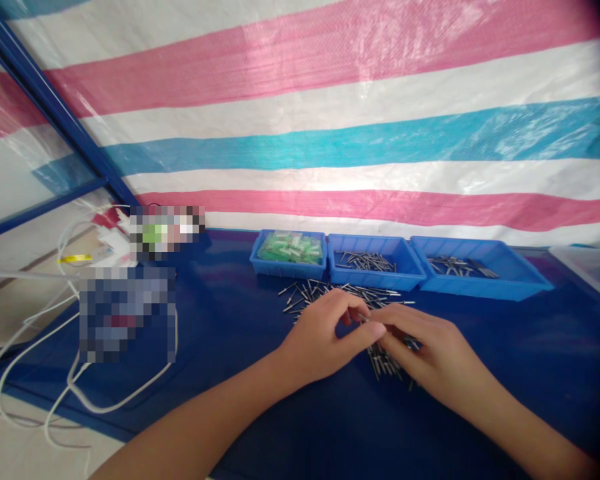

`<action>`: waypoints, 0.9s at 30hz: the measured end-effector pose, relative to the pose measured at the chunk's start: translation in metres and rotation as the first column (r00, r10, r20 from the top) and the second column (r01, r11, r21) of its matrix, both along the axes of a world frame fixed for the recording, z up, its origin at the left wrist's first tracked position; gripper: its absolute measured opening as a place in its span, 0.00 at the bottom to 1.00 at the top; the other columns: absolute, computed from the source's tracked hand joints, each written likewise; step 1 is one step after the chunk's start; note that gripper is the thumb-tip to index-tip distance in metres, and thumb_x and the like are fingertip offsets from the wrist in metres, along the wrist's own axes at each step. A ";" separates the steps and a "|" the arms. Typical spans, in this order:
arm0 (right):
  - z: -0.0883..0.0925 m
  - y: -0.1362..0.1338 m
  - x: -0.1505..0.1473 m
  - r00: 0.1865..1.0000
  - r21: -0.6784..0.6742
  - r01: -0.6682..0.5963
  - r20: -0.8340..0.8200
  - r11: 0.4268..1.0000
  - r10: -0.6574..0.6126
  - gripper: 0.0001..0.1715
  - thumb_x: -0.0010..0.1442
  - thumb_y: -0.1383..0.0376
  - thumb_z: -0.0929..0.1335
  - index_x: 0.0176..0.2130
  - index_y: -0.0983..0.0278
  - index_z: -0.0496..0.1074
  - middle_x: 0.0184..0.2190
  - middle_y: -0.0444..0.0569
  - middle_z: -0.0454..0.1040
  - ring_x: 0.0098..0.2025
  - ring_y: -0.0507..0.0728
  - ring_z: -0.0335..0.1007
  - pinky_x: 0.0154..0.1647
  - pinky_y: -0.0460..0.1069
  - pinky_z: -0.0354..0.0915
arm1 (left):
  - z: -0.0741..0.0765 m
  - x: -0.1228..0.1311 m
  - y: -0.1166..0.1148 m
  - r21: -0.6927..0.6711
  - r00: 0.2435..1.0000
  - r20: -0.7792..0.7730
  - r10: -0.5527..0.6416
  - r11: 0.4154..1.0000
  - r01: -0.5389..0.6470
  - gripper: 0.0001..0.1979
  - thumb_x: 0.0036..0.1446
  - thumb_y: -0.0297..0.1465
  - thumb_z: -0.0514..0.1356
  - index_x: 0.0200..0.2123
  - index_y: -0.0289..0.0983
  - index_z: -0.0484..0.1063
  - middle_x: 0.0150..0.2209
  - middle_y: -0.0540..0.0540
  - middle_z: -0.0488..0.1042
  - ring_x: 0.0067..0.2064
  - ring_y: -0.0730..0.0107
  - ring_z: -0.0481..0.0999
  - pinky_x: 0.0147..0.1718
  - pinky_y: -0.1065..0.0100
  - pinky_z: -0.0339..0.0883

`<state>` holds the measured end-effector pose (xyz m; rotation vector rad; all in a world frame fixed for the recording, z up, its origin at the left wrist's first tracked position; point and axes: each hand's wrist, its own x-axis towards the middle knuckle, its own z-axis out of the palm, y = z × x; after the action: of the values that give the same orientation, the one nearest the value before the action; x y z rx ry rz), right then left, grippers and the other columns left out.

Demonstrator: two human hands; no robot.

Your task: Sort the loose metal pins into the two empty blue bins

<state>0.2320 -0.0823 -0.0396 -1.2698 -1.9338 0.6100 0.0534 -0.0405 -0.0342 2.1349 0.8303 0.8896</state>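
My left hand (320, 337) and my right hand (427, 343) meet over the blue table, fingertips pinched together. Between them shows a sliver of a thin metal pin (365, 319), mostly hidden by the fingers. Beneath and behind the hands lie loose metal pins (325, 291), slim and silver-grey with thicker light sections. More pins (386, 365) lie in a heap just under my right hand, partly covered by it.
Behind the hands stand three blue bins: the left bin (290, 269) holds green-filled plastic bags (291, 248), the middle bin (375, 275) and right bin (485, 285) hold metal pins. White cables (115, 405) loop at left. A clear container (587, 267) stands far right.
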 end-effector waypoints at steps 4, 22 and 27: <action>0.002 0.002 0.001 0.995 0.004 0.069 -0.076 0.998 -0.069 0.10 0.60 0.59 0.66 0.35 0.59 0.77 0.33 0.50 0.77 0.34 0.57 0.72 0.34 0.50 0.69 | -0.001 -0.001 0.003 -0.061 0.999 0.004 0.046 0.997 -0.046 0.09 0.62 0.35 0.56 0.35 0.36 0.71 0.33 0.48 0.74 0.35 0.71 0.72 0.39 0.70 0.65; -0.006 -0.001 -0.005 0.910 -0.070 0.254 -0.320 0.965 -0.263 0.07 0.54 0.59 0.71 0.32 0.60 0.77 0.31 0.47 0.77 0.32 0.55 0.73 0.33 0.48 0.71 | -0.008 0.005 -0.007 -0.237 0.997 0.038 0.072 0.970 -0.061 0.11 0.60 0.36 0.58 0.41 0.36 0.74 0.35 0.47 0.75 0.31 0.74 0.71 0.32 0.72 0.65; -0.004 0.000 0.000 0.948 -0.054 0.168 -0.266 0.984 -0.176 0.08 0.58 0.59 0.69 0.37 0.59 0.76 0.34 0.48 0.77 0.36 0.57 0.73 0.34 0.49 0.70 | -0.004 0.002 -0.005 -0.175 0.991 0.076 0.115 0.980 -0.100 0.09 0.57 0.35 0.61 0.37 0.35 0.73 0.34 0.48 0.72 0.28 0.77 0.67 0.30 0.73 0.64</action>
<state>0.2321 -0.0828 -0.0432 -1.2858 -1.5777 0.6863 0.0554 -0.0452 -0.0385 1.9063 0.9503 0.9235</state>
